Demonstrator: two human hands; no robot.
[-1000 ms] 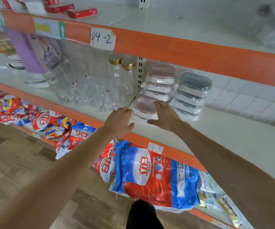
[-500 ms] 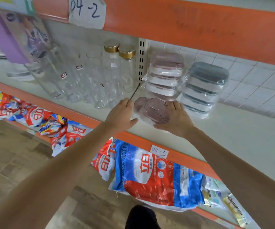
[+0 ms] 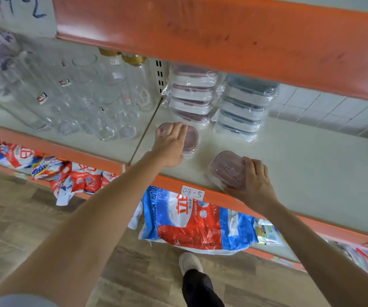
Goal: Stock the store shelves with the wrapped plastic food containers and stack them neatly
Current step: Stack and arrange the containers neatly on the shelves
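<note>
I have two small wrapped boxes on the middle shelf (image 3: pixel 311 165), one under each hand. My left hand (image 3: pixel 171 144) lies on top of the pink-lid box (image 3: pixel 192 138) that sits just in front of the pink stack (image 3: pixel 193 94). My fingers are fairly straight and spread over the lid, so I am pressing it more than grabbing it. My right hand (image 3: pixel 252 179) holds the other pink box (image 3: pixel 227 168). My fingers curl over its right side, and the box looks tipped up a bit, close to the front edge of the shelf.

I think I am at the step of putting each box in its place. Next, the box in my right hand should go back, away from the edge, and onto a pile or beside one. It needs to land flat with its sides lined up, so the pile stays neat.

The orange bar (image 3: pixel 223 29) of the shelf above hangs low over the stacks. The pink stack and the grey stack (image 3: pixel 245 107) both reach almost up to it, so there is little room on top. The glass jars (image 3: pixel 103 96) stand close on the left, and I should not bump them. To the right of the grey stack the shelf is bare, with lots of room. The plastic wrap looks slippery, so I should move slowly.
</note>
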